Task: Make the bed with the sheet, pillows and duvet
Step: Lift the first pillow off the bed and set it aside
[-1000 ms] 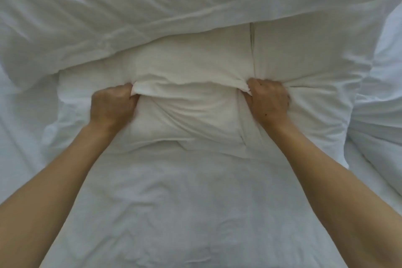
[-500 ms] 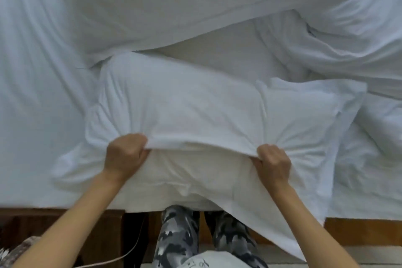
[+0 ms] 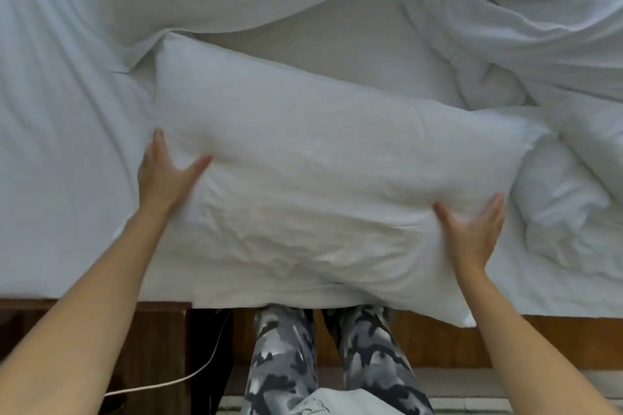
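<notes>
Your left hand (image 3: 165, 175) lies flat against the left end of the pillow (image 3: 323, 185), fingers straight, thumb spread wide onto the top face. Your right hand (image 3: 472, 232) presses the right end likewise, fingers straight, thumb splayed; neither hand curls round the fabric. The pillow sits slanted between your palms at the near edge of the bed, its lower corner overhanging the wooden frame (image 3: 505, 340). The sheet (image 3: 60, 152) lies beneath it; the duvet (image 3: 526, 20) is bunched beyond, upper right. Your patterned trouser legs (image 3: 286, 357) stand below.
</notes>
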`<action>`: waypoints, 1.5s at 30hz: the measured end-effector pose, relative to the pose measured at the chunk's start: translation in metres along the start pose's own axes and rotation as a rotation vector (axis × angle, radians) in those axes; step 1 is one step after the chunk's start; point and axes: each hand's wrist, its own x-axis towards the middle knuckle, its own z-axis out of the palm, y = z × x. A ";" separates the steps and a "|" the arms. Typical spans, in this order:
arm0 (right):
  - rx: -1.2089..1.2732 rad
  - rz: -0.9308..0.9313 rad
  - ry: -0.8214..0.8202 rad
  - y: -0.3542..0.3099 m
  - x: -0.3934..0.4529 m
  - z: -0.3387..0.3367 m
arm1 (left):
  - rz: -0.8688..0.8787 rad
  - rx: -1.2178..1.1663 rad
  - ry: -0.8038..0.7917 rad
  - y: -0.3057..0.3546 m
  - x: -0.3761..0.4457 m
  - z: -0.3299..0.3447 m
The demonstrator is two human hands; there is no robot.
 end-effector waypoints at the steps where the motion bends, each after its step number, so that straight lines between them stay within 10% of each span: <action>1: 0.041 0.061 -0.025 0.000 0.007 0.001 | -0.051 -0.013 -0.085 0.002 0.012 -0.004; 21: 0.326 -0.096 0.026 -0.014 -0.126 -0.154 | -0.063 -0.388 0.204 0.075 -0.252 -0.095; 33: 0.398 0.186 0.308 0.156 -0.236 -0.283 | 0.260 -0.348 -0.101 0.158 -0.382 -0.058; 45: 0.602 0.382 0.518 0.377 -0.162 -0.435 | 0.508 -0.309 -0.239 0.380 -0.547 0.103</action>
